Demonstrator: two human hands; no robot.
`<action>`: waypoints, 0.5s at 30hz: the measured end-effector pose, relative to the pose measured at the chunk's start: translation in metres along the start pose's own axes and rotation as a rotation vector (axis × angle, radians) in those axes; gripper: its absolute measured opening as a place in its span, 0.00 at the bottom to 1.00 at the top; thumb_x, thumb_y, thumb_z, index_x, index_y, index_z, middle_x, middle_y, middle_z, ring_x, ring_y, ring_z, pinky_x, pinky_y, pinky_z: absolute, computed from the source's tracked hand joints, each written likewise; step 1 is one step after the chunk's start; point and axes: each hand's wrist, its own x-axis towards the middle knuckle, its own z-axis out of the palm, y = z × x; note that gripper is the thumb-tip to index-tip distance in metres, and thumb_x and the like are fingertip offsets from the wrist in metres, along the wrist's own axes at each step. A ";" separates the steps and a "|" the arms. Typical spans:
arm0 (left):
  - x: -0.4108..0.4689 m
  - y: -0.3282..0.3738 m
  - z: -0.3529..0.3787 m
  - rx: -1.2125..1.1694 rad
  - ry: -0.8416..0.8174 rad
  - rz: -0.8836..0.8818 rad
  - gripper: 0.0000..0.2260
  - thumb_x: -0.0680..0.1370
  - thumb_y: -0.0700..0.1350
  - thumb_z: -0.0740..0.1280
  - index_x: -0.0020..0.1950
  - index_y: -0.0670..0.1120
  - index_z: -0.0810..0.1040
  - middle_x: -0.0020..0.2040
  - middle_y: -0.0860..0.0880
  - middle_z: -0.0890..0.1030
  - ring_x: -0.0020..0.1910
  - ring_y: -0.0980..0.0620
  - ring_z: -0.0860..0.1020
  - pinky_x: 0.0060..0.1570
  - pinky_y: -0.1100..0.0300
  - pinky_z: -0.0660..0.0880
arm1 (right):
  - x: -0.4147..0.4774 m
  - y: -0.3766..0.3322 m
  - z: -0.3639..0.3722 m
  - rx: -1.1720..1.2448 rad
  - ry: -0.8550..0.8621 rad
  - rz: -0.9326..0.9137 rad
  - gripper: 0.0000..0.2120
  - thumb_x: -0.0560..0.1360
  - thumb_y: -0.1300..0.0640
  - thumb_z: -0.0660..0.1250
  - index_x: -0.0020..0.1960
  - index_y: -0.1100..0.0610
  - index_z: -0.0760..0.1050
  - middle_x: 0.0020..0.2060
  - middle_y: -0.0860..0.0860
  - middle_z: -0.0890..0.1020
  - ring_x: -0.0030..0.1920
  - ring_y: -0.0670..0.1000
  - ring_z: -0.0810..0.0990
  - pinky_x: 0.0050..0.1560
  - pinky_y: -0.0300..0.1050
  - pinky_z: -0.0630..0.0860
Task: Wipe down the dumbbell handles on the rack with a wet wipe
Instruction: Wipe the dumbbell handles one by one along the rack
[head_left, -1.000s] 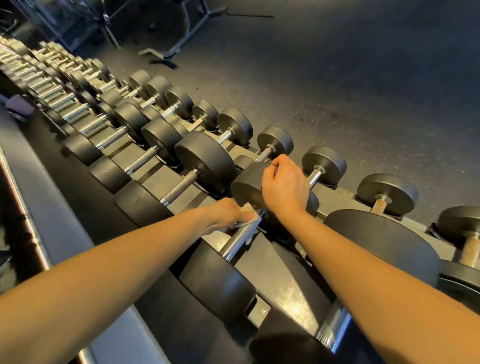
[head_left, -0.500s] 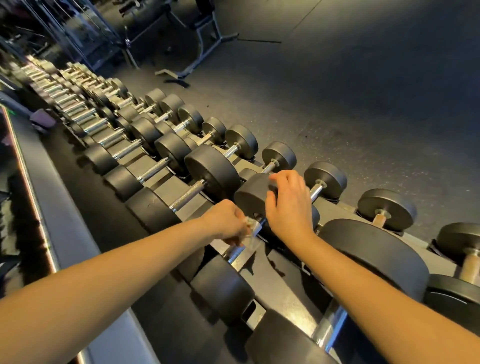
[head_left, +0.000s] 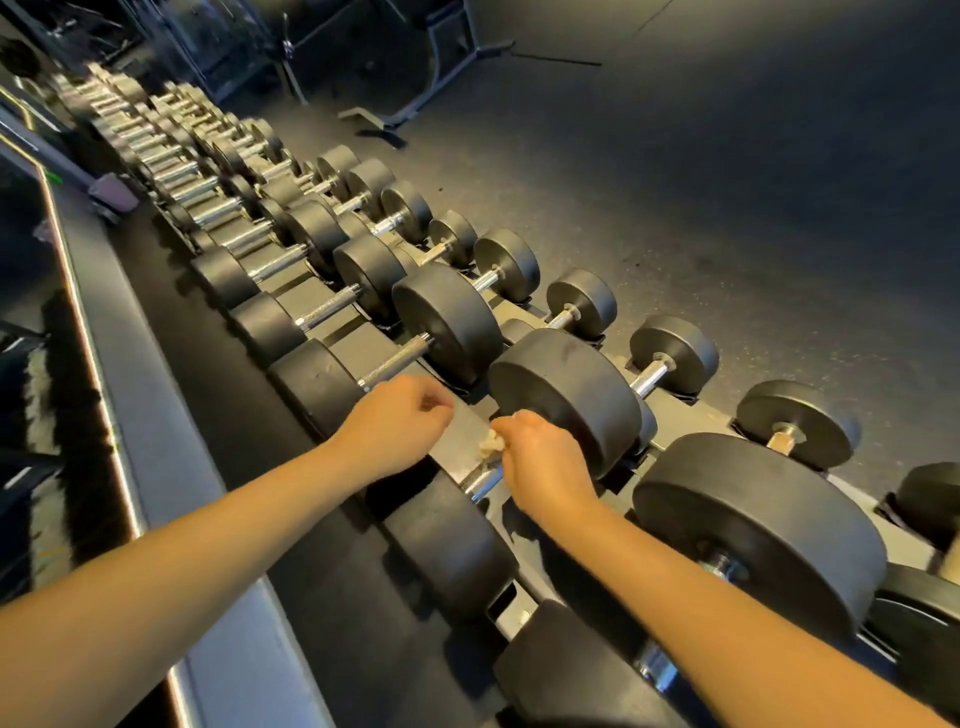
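Observation:
A crumpled white wet wipe (head_left: 491, 441) is pinched in my right hand (head_left: 543, 460), which holds it against the chrome handle (head_left: 480, 484) of a black dumbbell on the top tier of the rack (head_left: 462, 423). That dumbbell's far head (head_left: 566, 395) lies just beyond my right hand, and its near head (head_left: 452, 551) is below it. My left hand (head_left: 400, 418) hovers to the left with curled fingers and holds nothing, beside the knurled handle (head_left: 395, 358) of the neighbouring dumbbell.
Several more black dumbbells (head_left: 311, 228) run along both tiers toward the far left. A larger dumbbell (head_left: 758, 530) sits at the right. A grey ledge (head_left: 124, 374) borders the rack on the left. A bench frame (head_left: 415, 104) stands on the dark rubber floor (head_left: 727, 208).
The wipe has passed from my left hand to my right. My right hand came off the dumbbell's far head down to the handle. My left hand drew away to the left.

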 end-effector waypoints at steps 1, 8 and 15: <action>-0.003 -0.012 0.003 0.020 0.068 0.008 0.08 0.82 0.47 0.64 0.54 0.51 0.83 0.51 0.54 0.83 0.51 0.54 0.80 0.48 0.58 0.74 | 0.003 -0.005 0.006 -0.158 -0.063 -0.118 0.13 0.80 0.59 0.67 0.64 0.54 0.75 0.57 0.53 0.76 0.56 0.55 0.79 0.49 0.46 0.74; -0.002 -0.047 0.031 -0.271 0.183 -0.250 0.12 0.79 0.47 0.66 0.44 0.39 0.84 0.44 0.41 0.84 0.47 0.44 0.80 0.48 0.49 0.75 | -0.005 0.014 0.007 -0.189 -0.202 -0.692 0.10 0.83 0.50 0.62 0.59 0.54 0.74 0.51 0.50 0.70 0.46 0.49 0.70 0.44 0.47 0.72; -0.001 -0.049 0.030 -0.205 0.168 -0.177 0.13 0.80 0.45 0.65 0.44 0.36 0.82 0.42 0.35 0.81 0.45 0.38 0.80 0.40 0.52 0.73 | 0.010 0.031 0.014 -0.257 0.060 -0.196 0.10 0.81 0.51 0.67 0.59 0.53 0.78 0.52 0.50 0.77 0.46 0.49 0.79 0.45 0.42 0.77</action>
